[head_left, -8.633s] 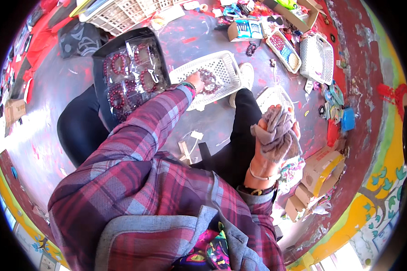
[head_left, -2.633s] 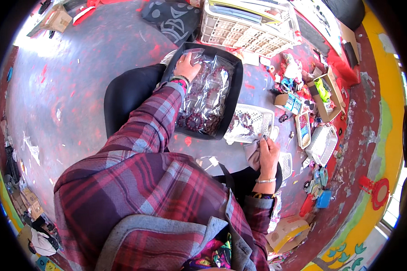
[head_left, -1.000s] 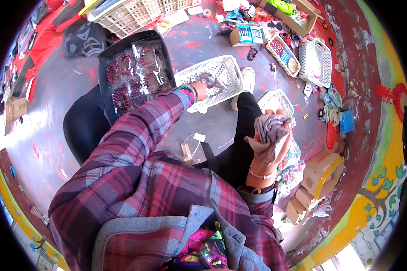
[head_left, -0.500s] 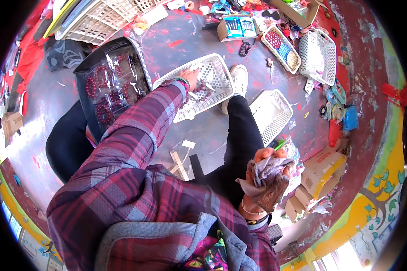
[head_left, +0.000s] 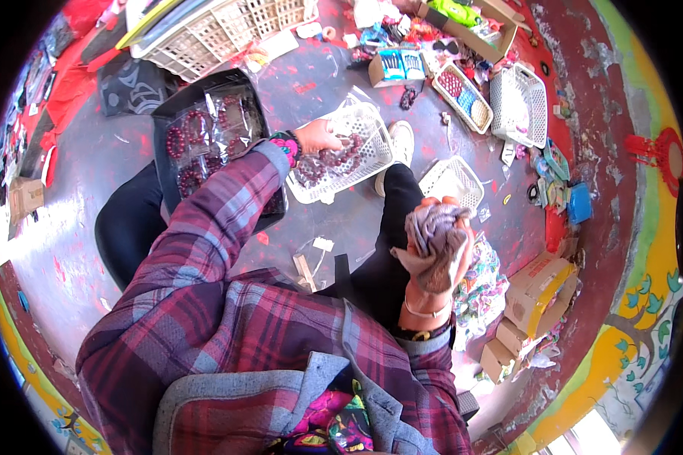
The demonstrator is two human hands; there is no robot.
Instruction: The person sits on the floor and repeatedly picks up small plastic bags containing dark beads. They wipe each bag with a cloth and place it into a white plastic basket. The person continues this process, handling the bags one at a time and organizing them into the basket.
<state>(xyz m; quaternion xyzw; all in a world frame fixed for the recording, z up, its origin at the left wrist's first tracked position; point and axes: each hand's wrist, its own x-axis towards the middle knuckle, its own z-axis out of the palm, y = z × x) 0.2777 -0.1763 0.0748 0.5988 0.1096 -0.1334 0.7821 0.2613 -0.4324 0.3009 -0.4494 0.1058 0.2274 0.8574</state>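
Note:
Over the white plastic basket (head_left: 316, 193) in front of me, my left hand (head_left: 319, 136) has its fingers closed on a clear plastic bag of dark red beads (head_left: 330, 163). A corner of the plastic stands above the basket's far rim. Left of it sits a black tray (head_left: 263, 208) with dark red bead bracelets (head_left: 190, 136) in clear bags; my left forearm crosses above its edge. My right hand (head_left: 463, 254) is wrapped round a crumpled greyish-purple cloth (head_left: 436, 239), raised above my right leg. The cloth hides part of the fingers.
A second white basket (head_left: 474, 189) stands beyond my right hand. At the far right are a basket of coloured beads (head_left: 463, 98) and a taller white basket (head_left: 540, 106). A large cream crate (head_left: 220, 38) is at the far left. Cardboard boxes (head_left: 539, 292) lie right.
My left hand has closed on the bag of beads, and the plastic has risen with it. My right hand has moved up and slightly left with the cloth.

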